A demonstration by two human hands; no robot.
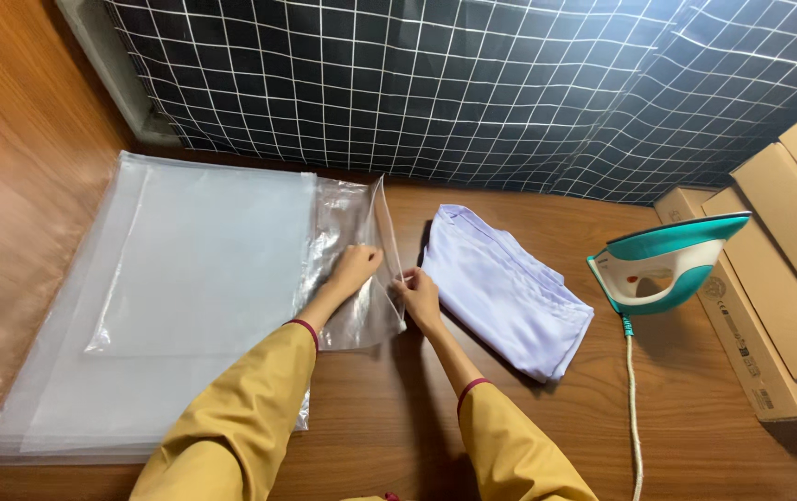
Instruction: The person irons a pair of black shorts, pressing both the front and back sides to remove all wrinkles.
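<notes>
On the wooden desk, both hands pinch the mouth of a clear plastic bag: left hand and right hand each grip its edge. Beside them lies the folded white garment. Thin film could slip or tear; the upright iron stands near. Checked cloth backs the desk.
</notes>
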